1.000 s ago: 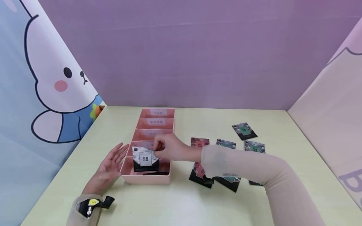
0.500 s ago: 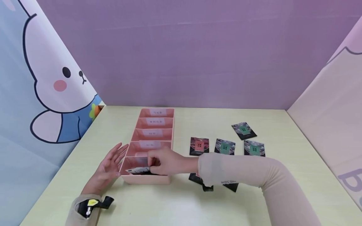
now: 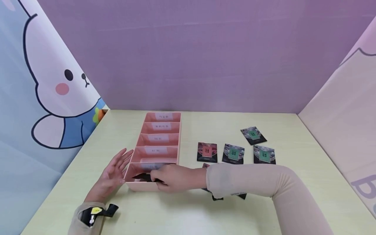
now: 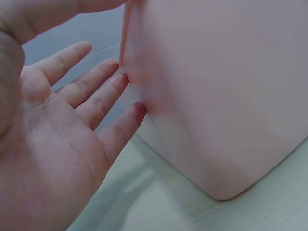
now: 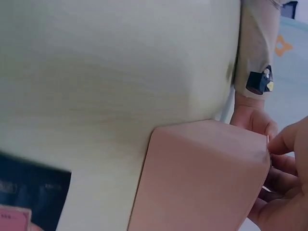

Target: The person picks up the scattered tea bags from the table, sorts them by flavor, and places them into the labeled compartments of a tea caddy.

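A long pink box with several compartments, their dividers bearing white paper labels, stands left of centre on the table. My right hand reaches over its near right corner, fingers curled at a dark tea sachet in the nearest compartment. The sachet's black side shows; the rest is hidden. In the right wrist view, the right thumb lies at the box's rim, and the sachet is out of sight. My left hand is spread at the box's left side, its fingertips touching the outer wall.
Right of the box lie red-labelled sachets and green-labelled sachets, some partly under my right sleeve. Another green-labelled sachet lies farther back. A purple backdrop closes off the table's far edge.
My right hand has gone down and toward me with the sachet, which was upright with its white label showing and now lies low in the nearest compartment. The left hand has stayed put.
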Demonstrator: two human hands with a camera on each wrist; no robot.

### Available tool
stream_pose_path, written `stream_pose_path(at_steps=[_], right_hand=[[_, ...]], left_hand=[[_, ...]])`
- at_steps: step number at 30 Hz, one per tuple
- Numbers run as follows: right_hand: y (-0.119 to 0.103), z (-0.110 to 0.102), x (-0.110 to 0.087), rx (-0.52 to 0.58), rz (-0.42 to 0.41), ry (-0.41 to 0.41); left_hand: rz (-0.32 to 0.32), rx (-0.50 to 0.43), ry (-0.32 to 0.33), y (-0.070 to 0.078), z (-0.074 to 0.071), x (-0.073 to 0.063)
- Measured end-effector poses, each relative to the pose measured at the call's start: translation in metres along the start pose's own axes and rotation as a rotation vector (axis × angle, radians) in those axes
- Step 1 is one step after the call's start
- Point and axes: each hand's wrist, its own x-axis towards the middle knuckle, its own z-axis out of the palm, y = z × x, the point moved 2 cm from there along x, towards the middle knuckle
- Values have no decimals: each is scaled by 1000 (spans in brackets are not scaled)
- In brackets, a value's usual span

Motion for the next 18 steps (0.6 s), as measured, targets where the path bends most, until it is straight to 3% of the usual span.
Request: stream_pose_path(at_steps=[4, 10, 18], right_hand=[[-4, 0, -2, -178, -8, -80], [-9, -2, -4, -496, -40, -128], [-10, -4, -9, -666, -40, -194]], left_hand=[[-18, 6, 19, 0, 0, -1], [0, -9, -1, 0, -1, 0], [-18, 3, 22, -1, -2, 0]])
